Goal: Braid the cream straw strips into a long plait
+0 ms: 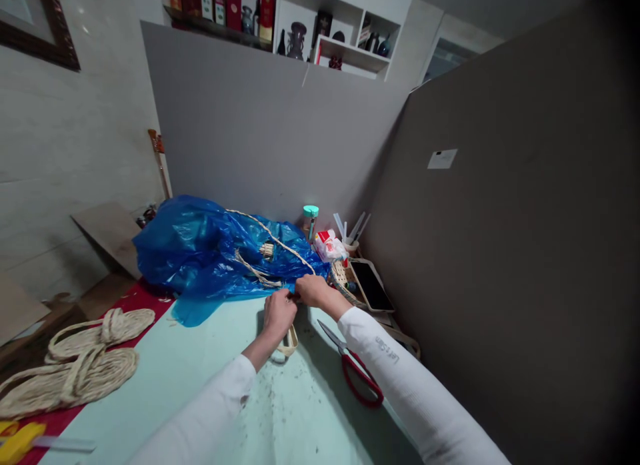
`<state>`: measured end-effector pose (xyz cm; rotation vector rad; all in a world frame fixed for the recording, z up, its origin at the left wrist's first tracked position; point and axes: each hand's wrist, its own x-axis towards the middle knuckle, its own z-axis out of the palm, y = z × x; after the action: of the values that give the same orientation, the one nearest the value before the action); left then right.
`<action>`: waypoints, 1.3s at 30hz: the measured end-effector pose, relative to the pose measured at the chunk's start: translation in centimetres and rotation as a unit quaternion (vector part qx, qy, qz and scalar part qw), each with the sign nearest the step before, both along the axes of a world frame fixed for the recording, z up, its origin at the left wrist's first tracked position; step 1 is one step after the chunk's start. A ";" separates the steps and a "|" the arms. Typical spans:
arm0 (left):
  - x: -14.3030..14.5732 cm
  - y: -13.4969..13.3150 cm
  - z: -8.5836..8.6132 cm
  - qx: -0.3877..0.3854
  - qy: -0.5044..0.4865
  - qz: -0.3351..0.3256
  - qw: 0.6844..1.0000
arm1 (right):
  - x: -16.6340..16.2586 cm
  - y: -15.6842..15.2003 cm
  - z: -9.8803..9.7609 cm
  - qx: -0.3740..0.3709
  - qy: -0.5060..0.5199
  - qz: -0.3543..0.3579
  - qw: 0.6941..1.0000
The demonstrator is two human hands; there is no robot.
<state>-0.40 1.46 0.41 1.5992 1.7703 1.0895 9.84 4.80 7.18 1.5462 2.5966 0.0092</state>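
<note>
My left hand (280, 313) and my right hand (311, 291) meet over the table, just in front of a crumpled blue plastic bag (200, 245). Both are closed, with the fingertips pinched close together. A twisted straw cord (273, 237) runs across the bag down to my right hand, which appears to grip its end. What my left fingers pinch is hidden. Below them, a pale loop-shaped band (289, 345) lies on the table. Loose straw strands (257, 271) rest on the bag beside my left hand. Red-handled scissors (357, 378) lie open under my right forearm.
Woven straw sandals (75, 378) lie at the left, near a yellow glue gun (23, 441). Behind my right hand are a wicker basket (343, 278), a phone-like dark-screened device (373, 285) and a teal-lidded jar (311, 218). Grey partitions (280, 131) stand behind and right.
</note>
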 end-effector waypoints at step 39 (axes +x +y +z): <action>-0.3 0.6 -1.1 0.002 -0.187 -0.006 0.982 | 2.4 -1.0 -8.0 -0.123 0.698 -0.128 0.694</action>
<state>-0.68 2.09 -0.73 1.3001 1.5059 1.2920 12.25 3.84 -0.80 2.2010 2.7456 -2.2469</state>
